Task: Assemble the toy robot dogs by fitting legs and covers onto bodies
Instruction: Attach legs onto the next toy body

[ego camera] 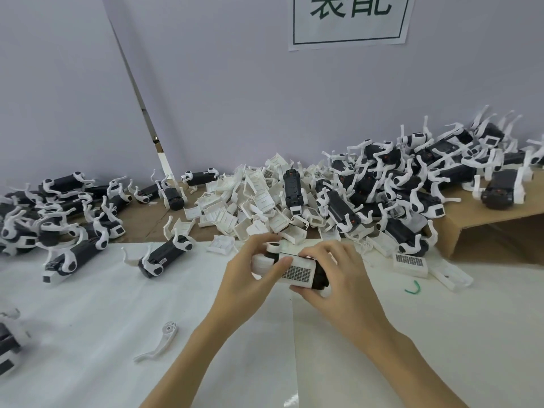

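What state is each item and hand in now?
Black toy dog body with white grid-patterned cover: held off the table by both hands.
Left hand: grips body.
Right hand: grips body.
Loose white plastic leg: lying flat on the white table sheet.
Pile of white plastic covers: unfitted.

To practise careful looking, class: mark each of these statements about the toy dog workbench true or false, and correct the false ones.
1. Both hands hold one toy dog body with a white grid-patterned cover. True: the left hand and the right hand both grip it.
2. A loose white plastic leg lies on the white table sheet near the left forearm. True.
3. The heap of white plastic covers lies at the table's near edge. False: it lies at the back, by the wall.
4. A red twist tie lies right of the hands. False: the small curved tie is green.
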`<state>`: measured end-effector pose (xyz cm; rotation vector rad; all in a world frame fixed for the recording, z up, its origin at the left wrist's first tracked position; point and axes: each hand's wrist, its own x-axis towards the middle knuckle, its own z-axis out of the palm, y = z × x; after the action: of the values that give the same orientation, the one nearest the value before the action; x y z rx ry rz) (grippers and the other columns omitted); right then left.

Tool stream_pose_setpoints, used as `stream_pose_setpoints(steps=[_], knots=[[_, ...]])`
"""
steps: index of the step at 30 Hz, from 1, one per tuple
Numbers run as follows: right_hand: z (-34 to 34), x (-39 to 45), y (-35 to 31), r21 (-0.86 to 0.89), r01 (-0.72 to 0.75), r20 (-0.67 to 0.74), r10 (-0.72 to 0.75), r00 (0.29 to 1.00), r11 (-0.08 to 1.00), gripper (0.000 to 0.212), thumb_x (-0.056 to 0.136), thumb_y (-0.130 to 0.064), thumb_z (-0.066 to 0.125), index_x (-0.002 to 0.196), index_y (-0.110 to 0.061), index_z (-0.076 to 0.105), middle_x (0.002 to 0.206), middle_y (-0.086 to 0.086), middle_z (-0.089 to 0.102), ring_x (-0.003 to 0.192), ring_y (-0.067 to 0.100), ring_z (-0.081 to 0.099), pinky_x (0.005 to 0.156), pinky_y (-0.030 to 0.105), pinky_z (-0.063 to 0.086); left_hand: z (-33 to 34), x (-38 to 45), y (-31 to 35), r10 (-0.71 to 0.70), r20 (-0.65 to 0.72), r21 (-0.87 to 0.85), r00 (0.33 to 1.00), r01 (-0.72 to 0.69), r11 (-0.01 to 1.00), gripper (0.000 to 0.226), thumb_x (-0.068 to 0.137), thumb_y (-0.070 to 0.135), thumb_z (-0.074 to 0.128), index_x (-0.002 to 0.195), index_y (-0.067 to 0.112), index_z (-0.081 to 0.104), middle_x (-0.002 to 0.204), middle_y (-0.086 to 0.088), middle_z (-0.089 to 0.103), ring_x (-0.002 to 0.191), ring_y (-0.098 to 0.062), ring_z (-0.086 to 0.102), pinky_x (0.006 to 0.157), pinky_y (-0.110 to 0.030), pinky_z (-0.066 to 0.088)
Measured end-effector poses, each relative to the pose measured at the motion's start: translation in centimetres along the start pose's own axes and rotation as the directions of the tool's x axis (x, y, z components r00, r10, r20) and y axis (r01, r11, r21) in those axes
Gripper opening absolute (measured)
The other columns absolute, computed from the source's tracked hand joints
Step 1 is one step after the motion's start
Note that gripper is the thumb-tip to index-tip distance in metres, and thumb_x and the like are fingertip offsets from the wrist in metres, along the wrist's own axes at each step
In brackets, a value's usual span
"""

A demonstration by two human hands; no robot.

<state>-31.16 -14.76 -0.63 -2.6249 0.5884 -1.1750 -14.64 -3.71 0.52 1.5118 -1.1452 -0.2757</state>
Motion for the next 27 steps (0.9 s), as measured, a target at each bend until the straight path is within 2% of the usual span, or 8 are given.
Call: stream_pose_setpoints(steps=[4, 11, 14, 17, 20, 22, 24, 27], knots=[[0.1, 0.0, -0.8, 0.026, -0.029, 0.015, 0.029, 0.999, 0.999, 0.047, 0.095, -0.058, 0.06, 0.126, -0.023, 0.066, 0.118, -0.013, 0.063, 0.114, 0.014, 0.054, 0.098, 0.038, 0.043, -0.7, 0.1, 0.1, 0.053, -0.005, -0.088, 0.999, -0.053, 0.995, 0.03, 0.096, 0.018, 0.078, 0.118, 0.037, 0.073, 0.108, 0.017, 0.074, 0.1, -0.009, 0.069, 0.085, -0.012, 0.048], [-1.5, 0.6, -0.8, 0.34, -0.228, 0.082, 0.213, 0.974, 0.912, 0.018, 0.089, -0.032, 0.081, 0.105, -0.031, 0.073, 0.1, -0.023, 0.068, 0.103, 0.002, 0.061, 0.094, 0.02, 0.041, -0.5, 0.0, 1.1, 0.104, 0.008, -0.063, 0.995, -0.103, 0.993, 0.029, 0.093, 0.03, 0.08, 0.121, 0.033, 0.073, 0.112, 0.013, 0.075, 0.108, -0.014, 0.069, 0.091, -0.019, 0.051], [-2.2, 1.0, -1.4, 0.636, -0.367, 0.202, 0.312, 0.928, 0.678, 0.016, 0.091, -0.038, 0.075, 0.105, -0.032, 0.075, 0.096, -0.002, 0.072, 0.079, 0.003, 0.07, 0.069, 0.01, 0.05, -1.0, 0.0, 1.2, 0.18, 0.018, 0.135, 0.983, -0.181, 0.974, 0.038, 0.089, 0.05, 0.079, 0.124, 0.038, 0.069, 0.12, 0.022, 0.065, 0.125, -0.009, 0.057, 0.098, -0.009, 0.039], [-2.1, 1.2, -1.7, 0.75, -0.511, 0.309, 0.461, 0.832, 0.42, 0.018, 0.099, -0.04, 0.064, 0.106, -0.028, 0.077, 0.103, 0.02, 0.073, 0.082, 0.032, 0.067, 0.059, 0.027, 0.053, -1.8, -0.1, 1.0, 0.104, 0.157, 0.088, 0.982, -0.119, 0.989, 0.05, 0.078, 0.061, 0.077, 0.124, 0.043, 0.069, 0.137, 0.022, 0.051, 0.14, -0.002, 0.043, 0.106, -0.003, 0.03], [-1.7, 1.2, -1.4, 0.749, -0.625, 0.459, 0.507, 0.729, 0.22, 0.03, 0.101, -0.042, 0.06, 0.102, -0.019, 0.079, 0.092, 0.011, 0.074, 0.08, 0.024, 0.066, 0.064, 0.033, 0.051, -1.9, 0.0, 1.1, 0.054, 0.243, -0.167, 0.968, -0.013, 0.986, 0.056, 0.077, 0.045, 0.087, 0.127, 0.031, 0.067, 0.128, 0.008, 0.07, 0.123, -0.014, 0.066, 0.103, -0.02, 0.05], [-1.3, 1.2, -1.3, 0.749, -0.646, 0.507, 0.502, 0.701, 0.146, 0.036, 0.101, -0.045, 0.059, 0.105, -0.014, 0.078, 0.09, 0.008, 0.071, 0.079, 0.021, 0.064, 0.065, 0.035, 0.054, -1.2, -0.1, 1.3, 0.063, 0.158, -0.195, 0.985, -0.032, 0.98, 0.054, 0.077, 0.041, 0.09, 0.124, 0.03, 0.067, 0.114, 0.006, 0.075, 0.108, -0.019, 0.073, 0.094, -0.025, 0.057], [-0.9, 0.7, -1.4, 0.745, -0.591, 0.411, 0.485, 0.772, 0.309, 0.033, 0.098, -0.049, 0.062, 0.118, -0.025, 0.072, 0.104, -0.005, 0.073, 0.095, 0.016, 0.069, 0.085, 0.038, 0.057, -0.4, -0.3, 1.5, 0.078, -0.017, -0.11, 0.997, -0.08, 0.991, 0.049, 0.076, 0.046, 0.09, 0.118, 0.037, 0.067, 0.108, 0.011, 0.072, 0.099, -0.018, 0.071, 0.086, -0.022, 0.056], [-0.4, 0.0, -1.8, 0.55, -0.296, 0.19, 0.228, 0.955, 0.781, 0.049, 0.101, -0.021, 0.068, 0.145, -0.038, 0.053, 0.141, -0.025, 0.057, 0.135, -0.002, 0.05, 0.11, 0.02, 0.041, 0.5, -0.5, 1.8, 0.184, -0.21, 0.1, 0.96, -0.166, 0.981, 0.046, 0.073, 0.053, 0.089, 0.112, 0.044, 0.066, 0.107, 0.015, 0.067, 0.097, -0.014, 0.064, 0.078, -0.013, 0.048]])
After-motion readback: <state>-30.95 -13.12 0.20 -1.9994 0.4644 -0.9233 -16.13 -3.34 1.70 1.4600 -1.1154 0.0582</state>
